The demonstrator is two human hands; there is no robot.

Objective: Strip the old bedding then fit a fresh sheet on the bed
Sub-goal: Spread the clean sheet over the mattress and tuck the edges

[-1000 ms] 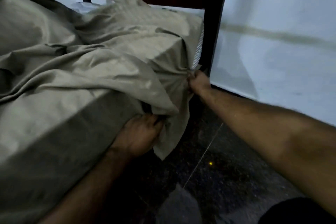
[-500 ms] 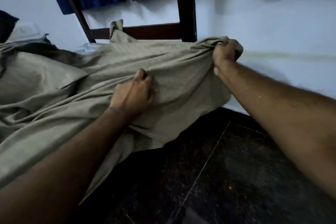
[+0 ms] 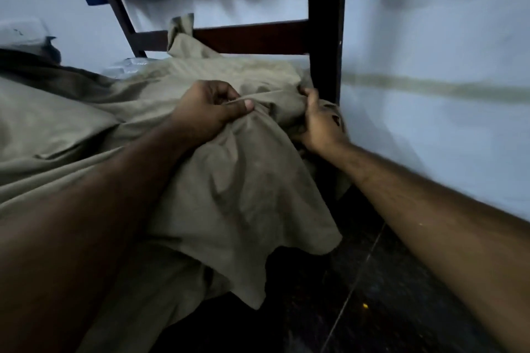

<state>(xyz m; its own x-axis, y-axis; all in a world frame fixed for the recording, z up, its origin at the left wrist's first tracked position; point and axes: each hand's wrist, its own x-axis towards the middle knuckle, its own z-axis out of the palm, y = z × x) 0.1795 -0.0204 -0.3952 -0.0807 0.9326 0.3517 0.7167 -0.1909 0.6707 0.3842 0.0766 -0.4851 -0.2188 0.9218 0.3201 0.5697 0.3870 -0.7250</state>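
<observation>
Olive sheet [image 3: 235, 180] lies bunched on the bed, corner flap drooping off the edge toward the floor [image 3: 387, 309]. Left hand [image 3: 206, 112] pinches a fold; right hand [image 3: 318, 120] clutches fabric beside the dark post [image 3: 325, 37]. No readable labels.

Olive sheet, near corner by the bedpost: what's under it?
Covered. The sheet drapes over the corner, gripped by the left hand and right hand; only dark floor shows below.

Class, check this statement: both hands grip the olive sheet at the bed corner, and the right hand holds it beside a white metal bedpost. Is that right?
One detail is wrong: the bedpost is dark wood, not white metal. The head view shows the left hand and the right hand both gripping the olive sheet at the bed corner, the right hand beside that post.
</observation>
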